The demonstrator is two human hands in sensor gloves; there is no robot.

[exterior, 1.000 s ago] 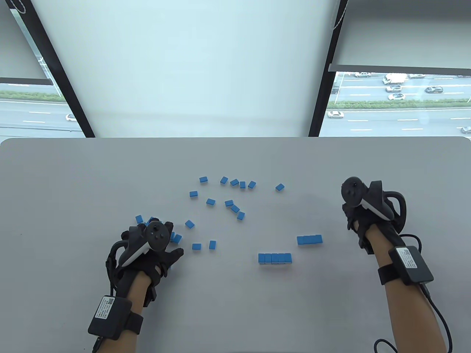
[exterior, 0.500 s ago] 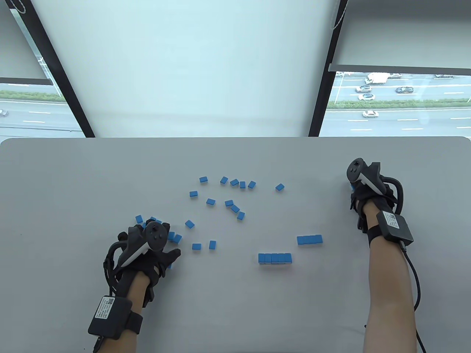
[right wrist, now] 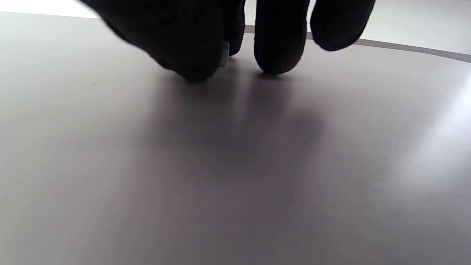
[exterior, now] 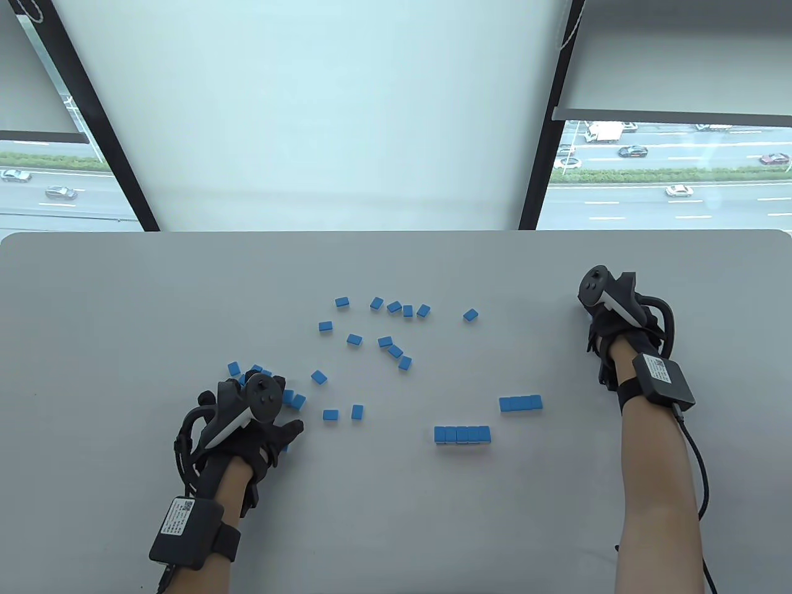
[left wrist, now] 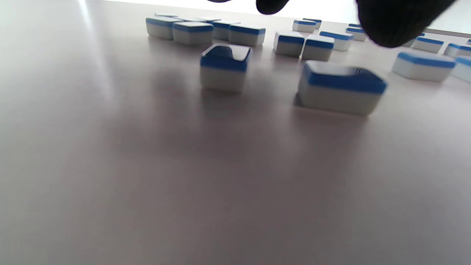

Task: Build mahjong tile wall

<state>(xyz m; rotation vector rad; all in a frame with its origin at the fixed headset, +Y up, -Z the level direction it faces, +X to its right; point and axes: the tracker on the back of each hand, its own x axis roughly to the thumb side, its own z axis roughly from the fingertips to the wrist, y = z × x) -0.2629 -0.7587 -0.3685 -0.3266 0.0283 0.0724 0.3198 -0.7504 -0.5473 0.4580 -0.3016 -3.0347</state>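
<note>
The right hand point(exterior: 609, 318) is out at about 3 o'clock on the desk point(exterior: 124, 297), well apart from everything else, fingers pointed down at the surface. In the right wrist view the gloved fingertips point(right wrist: 279, 48) touch the desk, and a sliver of a blue-and-white tile point(right wrist: 225, 53) shows between the thumb and the next finger — the hand pinches it, though most of the tile is hidden.

The left hand point(exterior: 250, 421) sits at about 8 o'clock, over the near-left edge of the loose tiles point(exterior: 371, 334), with a few blue tiles peeking out around its fingers. Whether it grips any of them I cannot tell: the left wrist view shows only two dark fingertips point(left wrist: 397, 18) hanging above the desk, with tiles lying blue side up ahead of them, the nearest two point(left wrist: 340, 88) apart from each other.

The loose tiles spread from the desk's centre toward 9 o'clock, scattered singly and at odd angles. Two built rows lie toward 5 o'clock — a five-tile row point(exterior: 462, 434) nearer the person, and a shorter row point(exterior: 520, 403) just beyond it to the right, the two close but not touching. In each row the tiles sit side by side, touching, blue backs up.
</note>
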